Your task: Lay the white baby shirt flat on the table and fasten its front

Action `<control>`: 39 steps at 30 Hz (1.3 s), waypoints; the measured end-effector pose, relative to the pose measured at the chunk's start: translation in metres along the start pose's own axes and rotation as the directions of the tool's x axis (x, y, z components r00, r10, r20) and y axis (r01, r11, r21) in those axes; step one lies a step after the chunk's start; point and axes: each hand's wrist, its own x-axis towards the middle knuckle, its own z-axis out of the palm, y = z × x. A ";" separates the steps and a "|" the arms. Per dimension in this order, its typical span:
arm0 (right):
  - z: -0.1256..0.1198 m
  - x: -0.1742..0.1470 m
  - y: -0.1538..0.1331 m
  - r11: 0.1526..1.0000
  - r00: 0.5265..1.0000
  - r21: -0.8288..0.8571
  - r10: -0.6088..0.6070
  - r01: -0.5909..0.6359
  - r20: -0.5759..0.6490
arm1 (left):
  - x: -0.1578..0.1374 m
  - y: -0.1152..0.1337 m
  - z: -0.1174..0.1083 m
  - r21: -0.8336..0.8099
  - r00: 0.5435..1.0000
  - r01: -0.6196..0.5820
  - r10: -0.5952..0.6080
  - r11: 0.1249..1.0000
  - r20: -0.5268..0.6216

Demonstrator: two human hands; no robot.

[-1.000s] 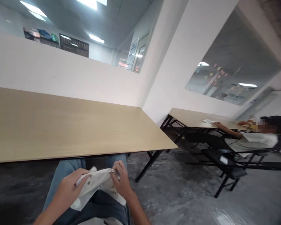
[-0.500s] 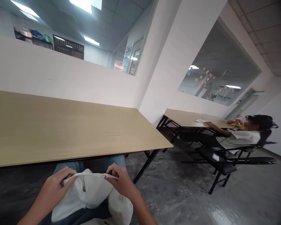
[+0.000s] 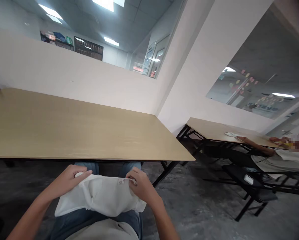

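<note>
A white cloth (image 3: 107,195) hangs over my lap, its top edge stretched between my two hands. Near its right end a small printed label (image 3: 121,182) shows, too small to read. My left hand (image 3: 71,181) pinches the upper left corner, thumb lying along the edge. At the upper right, my right hand (image 3: 141,185) grips the same edge between thumb and fingers. Folds run down the left part of the cloth, and its lower edge rests against my blue trousers. Whether it is a bag or a garment I cannot tell.
A wooden-topped table (image 3: 89,133) stands just ahead, its front edge beyond my hands. To the right, a person (image 3: 286,160) sits at a second table (image 3: 214,128), one hand by a white cloth. A black chair (image 3: 249,186) stands on the grey floor.
My view has swung to the left. The cloth is spread wider and flatter between my hands, and its label now faces me. Both hands keep their hold.
</note>
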 end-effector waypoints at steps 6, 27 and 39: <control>-0.017 0.001 0.013 0.998 0.986 -0.048 -0.034 0.027 -0.164 | -0.009 0.006 -0.029 -0.235 0.982 0.031 -0.073 0.972 -0.172; -0.069 -0.011 0.034 0.966 0.846 0.158 0.255 -0.203 -0.468 | -0.002 0.044 -0.063 0.214 0.762 -0.002 0.140 0.977 -0.632; -0.066 -0.011 0.021 0.984 0.999 0.178 -0.014 0.022 -0.049 | 0.002 0.032 -0.062 0.105 0.658 -0.023 0.094 0.994 -0.747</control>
